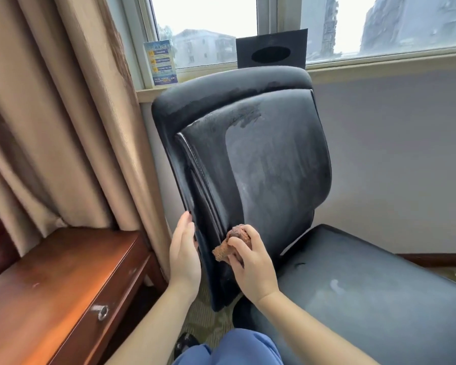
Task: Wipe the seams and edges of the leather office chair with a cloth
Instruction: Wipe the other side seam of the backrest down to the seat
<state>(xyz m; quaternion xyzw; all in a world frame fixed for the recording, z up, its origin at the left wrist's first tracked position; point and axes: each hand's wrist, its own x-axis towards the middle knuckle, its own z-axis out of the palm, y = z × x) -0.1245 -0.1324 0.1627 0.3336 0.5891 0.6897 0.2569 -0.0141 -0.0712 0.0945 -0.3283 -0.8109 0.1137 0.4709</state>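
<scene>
Pale daylight comes through a window (206, 30) at twelve o'clock, with grey buildings blurred beyond the glass. On its sill (379, 65) stand a blue and yellow card (160, 63) at eleven o'clock and a black tissue box (271, 48) with an oval opening. Beige curtains (50, 114) hang at nine o'clock. A reddish wooden desk (50, 285) with a metal drawer knob (102, 312) fills seven o'clock. A plain grey wall (392, 154) spans three o'clock above a dark baseboard (432, 259). Patterned carpet (211, 322) shows at six o'clock.
</scene>
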